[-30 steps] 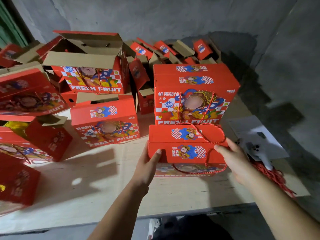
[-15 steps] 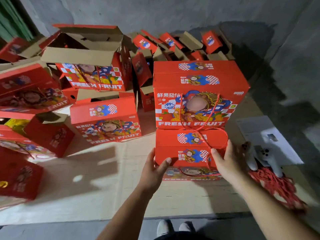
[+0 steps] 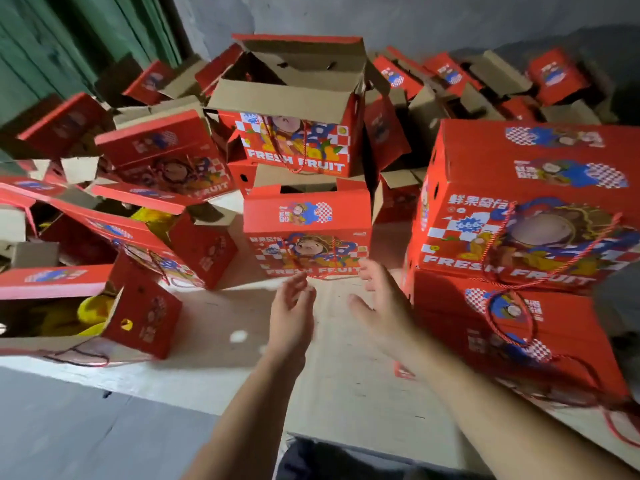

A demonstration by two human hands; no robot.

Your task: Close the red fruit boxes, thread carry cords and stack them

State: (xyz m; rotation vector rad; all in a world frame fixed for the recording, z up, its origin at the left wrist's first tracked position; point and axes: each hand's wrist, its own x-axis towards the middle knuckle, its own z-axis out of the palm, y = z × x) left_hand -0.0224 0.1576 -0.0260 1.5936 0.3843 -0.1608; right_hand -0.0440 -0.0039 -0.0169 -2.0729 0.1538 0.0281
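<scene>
My left grip (image 3: 292,308) and right grip (image 3: 382,306) are both empty, fingers loosely spread and palms turned toward each other, hanging above the pale desk (image 3: 214,320) with a gap between them. Neither touches anything. I judge they are set this way to take the next box by its two short sides.

Just beyond my fingertips stands that closed box (image 3: 306,233), upright, its printed face toward me and its top flaps folded flat. A thin red cord (image 3: 313,276) hangs down its front, so it looks threaded and ready to lift.

Close beside my right grip is the stack (image 3: 519,271): a lower box (image 3: 502,337) lying on the desk and an upper box (image 3: 530,202) resting squarely on it, both closed, twisted red cords drooping over their fronts. I reckon the closed box belongs on that stack.

Behind the closed box, farther from my hands, an open box (image 3: 294,109) sits raised on others, its brown corrugated flaps standing up, showing raw cardboard inside against the glossy red print outside.

Well off to the side of my left grip, more boxes lie tipped and open; one near box (image 3: 69,306) shows something yellow (image 3: 91,311) within, which I cannot identify. These are rigid, sharp-edged cartons, light enough to shift, I would guess. Motion blur softens my hands.
</scene>
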